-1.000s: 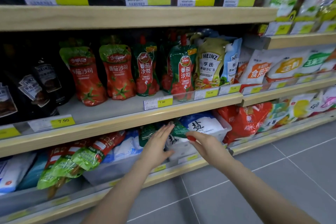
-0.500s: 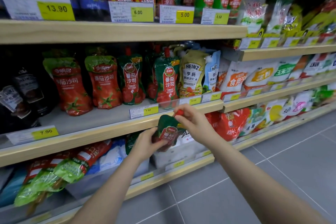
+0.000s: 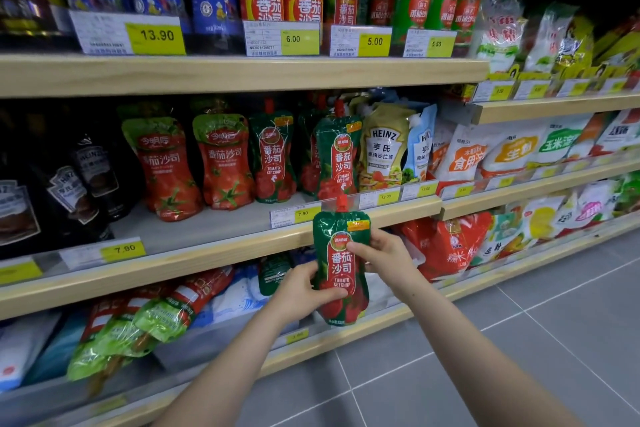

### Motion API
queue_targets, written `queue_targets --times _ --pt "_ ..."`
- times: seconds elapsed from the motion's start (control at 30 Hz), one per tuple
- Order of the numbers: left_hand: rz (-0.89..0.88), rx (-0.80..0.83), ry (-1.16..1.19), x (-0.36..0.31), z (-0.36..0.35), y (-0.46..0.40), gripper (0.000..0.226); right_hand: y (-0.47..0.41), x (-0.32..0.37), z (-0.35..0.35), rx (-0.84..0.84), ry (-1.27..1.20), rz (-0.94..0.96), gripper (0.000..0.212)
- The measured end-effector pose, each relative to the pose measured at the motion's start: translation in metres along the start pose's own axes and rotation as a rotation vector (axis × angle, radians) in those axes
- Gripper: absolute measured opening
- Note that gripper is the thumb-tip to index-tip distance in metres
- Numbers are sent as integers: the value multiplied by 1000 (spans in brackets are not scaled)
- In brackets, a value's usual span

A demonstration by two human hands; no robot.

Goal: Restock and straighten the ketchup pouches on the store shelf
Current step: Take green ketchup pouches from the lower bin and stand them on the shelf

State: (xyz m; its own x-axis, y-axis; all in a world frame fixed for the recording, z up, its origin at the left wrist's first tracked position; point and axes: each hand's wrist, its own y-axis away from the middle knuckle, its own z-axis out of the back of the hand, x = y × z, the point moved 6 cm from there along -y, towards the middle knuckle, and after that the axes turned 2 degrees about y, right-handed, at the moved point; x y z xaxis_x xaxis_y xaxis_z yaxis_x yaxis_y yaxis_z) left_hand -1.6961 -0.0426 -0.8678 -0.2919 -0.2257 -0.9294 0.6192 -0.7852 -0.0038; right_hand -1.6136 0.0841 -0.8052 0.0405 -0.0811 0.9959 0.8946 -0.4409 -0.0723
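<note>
A person holds a green-and-red ketchup pouch (image 3: 341, 263) upright in both hands in front of a store shelf (image 3: 214, 243), seen from the head camera. The left hand (image 3: 301, 291) clamps the pouch's lower left edge, thumb across the front near the "Tomato Ketchup" lettering. The right hand (image 3: 384, 262) grips the upper right side, its fingers (image 3: 356, 248) pressed on the label and the rest wrapped behind. The pouch's long axis runs vertical, red cap (image 3: 341, 203) on top, just overlapping the shelf's front lip beside the 7.90 price tag (image 3: 294, 215).

The relation that matters: the row of matching pouches (image 3: 337, 156) stands up and back from the held one, almost straight above it on the middle shelf, left of the Heinz pouch (image 3: 382, 146). Another matching pouch (image 3: 273, 156) stands further left, with bare shelf in front of both. Judged from this, the next move is a short lift up and forward over the lip, pouch kept upright. The right hand sits nearer the slot and higher on the pouch; the left steadies the base.

On the lower shelf, another green pouch (image 3: 275, 274) lies behind the left hand, and several ketchup pouches (image 3: 138, 322) lie tipped over at left, not yet straightened.
</note>
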Motion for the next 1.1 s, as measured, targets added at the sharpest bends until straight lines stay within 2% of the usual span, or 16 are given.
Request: queue_targets --times 0.1,0.2,0.23,0.3,0.4,0.47,0.57,0.63,0.73,0.77,0.83,0.9,1.03,1.1 --pt "24 77 33 11 -7 9 72 -4 8 2 -12 -17 -18 10" --pt "29 10 96 12 -4 12 69 -3 13 -2 -4 -24 -15 13" --pt "32 -23 80 10 -1 12 66 -2 12 -6 0 3 -21 19" --pt "29 -92 31 7 2 13 60 3 3 -16 -3 170 -53 43" --pt "-26 -172 -70 -5 3 17 54 12 -15 -27 -114 405 -112 71" --pt "-60 -175 -121 -13 3 19 53 14 -14 -27 -207 425 -109 72" --pt "-126 -118 -173 -22 19 26 60 11 -5 -30 -202 341 -43 70" --pt "-261 -224 -372 -33 53 34 61 8 10 -32 -190 292 16 71" --pt "-547 -587 -832 -56 121 53 57 -7 47 -39 -194 305 155 73" --pt "-580 -670 -957 -58 142 57 56 -14 61 -45 -192 321 199 73" --pt "-485 -737 -1106 -51 178 61 60 -30 83 -62 -192 366 275 70" --pt "-335 -711 -1210 -37 198 63 69 -45 96 -80 -194 410 332 66" --pt "-292 -714 -1367 -25 200 67 42 -72 99 -100 -200 431 354 59" --pt "-314 -725 -1374 -26 199 66 38 -82 97 -102 -235 430 354 60"
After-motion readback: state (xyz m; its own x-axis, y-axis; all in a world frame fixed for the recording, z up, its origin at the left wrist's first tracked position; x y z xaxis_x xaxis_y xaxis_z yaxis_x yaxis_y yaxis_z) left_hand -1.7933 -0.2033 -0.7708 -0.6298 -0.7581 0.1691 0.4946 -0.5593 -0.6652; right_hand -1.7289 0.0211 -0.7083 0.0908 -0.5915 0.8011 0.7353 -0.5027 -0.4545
